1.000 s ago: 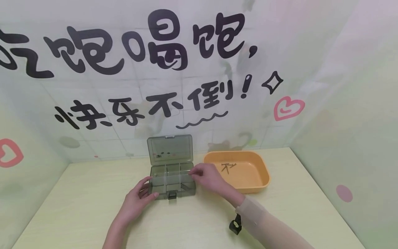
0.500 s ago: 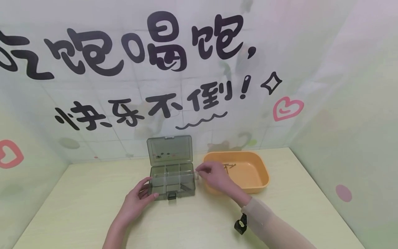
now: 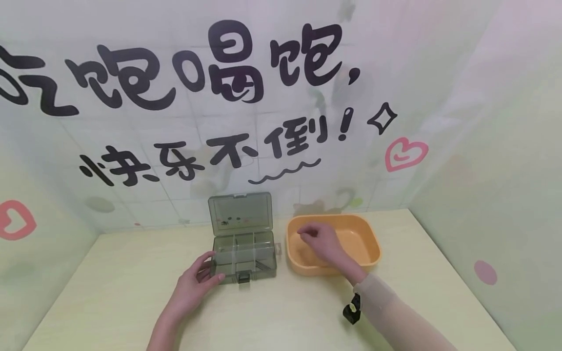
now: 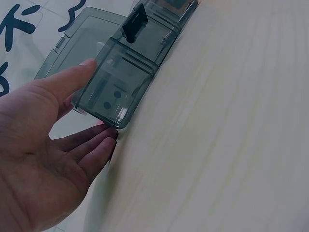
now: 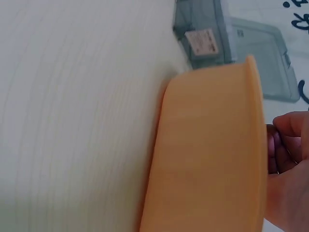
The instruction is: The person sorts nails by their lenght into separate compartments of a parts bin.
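Note:
A translucent grey compartment box (image 3: 244,251) stands on the table with its lid (image 3: 241,214) raised against the wall. Several thin dark screws (image 3: 262,264) lie in its front right compartment. My left hand (image 3: 193,285) holds the box at its left end, thumb at the front corner and fingers along the side. To the right is an orange tray (image 3: 360,243), with my right hand (image 3: 322,241) over its left part. The fingers there are loosely curled, with nothing visible between them. The hand hides the spot where screws lay in the tray.
A pale wooden table (image 3: 272,317) carries both containers. Behind them rises a wall (image 3: 342,185) with large printed characters; side walls bound the table. A label (image 5: 202,42) is on the box's right end, facing the tray. A black device (image 3: 352,309) hangs at my right wrist.
My right hand has moved from the box's right edge rightward to over the orange tray, now covering the screws there. My left hand stays at the box.

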`<state>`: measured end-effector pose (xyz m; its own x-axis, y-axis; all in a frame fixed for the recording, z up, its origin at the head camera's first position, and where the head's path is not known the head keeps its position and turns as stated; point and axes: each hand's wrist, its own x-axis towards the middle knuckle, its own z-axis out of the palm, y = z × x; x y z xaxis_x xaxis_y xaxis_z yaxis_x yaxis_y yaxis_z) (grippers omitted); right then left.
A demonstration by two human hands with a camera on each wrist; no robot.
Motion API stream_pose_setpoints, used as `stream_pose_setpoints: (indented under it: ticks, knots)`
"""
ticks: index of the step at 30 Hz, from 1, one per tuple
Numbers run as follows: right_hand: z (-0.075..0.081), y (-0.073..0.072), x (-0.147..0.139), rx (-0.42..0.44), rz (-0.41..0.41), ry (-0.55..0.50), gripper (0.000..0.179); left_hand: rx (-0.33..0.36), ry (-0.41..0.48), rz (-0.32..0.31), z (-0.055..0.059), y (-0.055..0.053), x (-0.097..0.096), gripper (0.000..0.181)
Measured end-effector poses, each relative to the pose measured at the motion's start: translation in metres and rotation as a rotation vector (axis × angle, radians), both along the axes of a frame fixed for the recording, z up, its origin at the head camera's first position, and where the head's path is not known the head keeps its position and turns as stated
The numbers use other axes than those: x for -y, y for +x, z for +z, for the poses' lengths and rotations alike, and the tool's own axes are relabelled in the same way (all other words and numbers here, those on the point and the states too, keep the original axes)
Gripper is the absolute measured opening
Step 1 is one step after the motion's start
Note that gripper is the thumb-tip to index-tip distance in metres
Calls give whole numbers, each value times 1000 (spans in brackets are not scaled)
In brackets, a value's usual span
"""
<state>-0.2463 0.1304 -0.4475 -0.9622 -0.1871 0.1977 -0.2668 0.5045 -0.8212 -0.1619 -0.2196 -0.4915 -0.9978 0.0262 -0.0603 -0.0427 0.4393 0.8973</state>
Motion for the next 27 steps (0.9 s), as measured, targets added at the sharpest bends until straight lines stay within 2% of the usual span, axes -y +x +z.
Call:
stream_pose_setpoints:
  ticks: [8,18,27]
  knots:
    - [-5,-12,-23,55,-86,0,13,-11,7,-3,1,0,0,75]
    - [-10,-18,-43,60,-106,49,16,-1,14,8,-2,3,0,74]
    - [-18,-26,-56,113,-137,86,18,-10,14,2,0,2,-1,74]
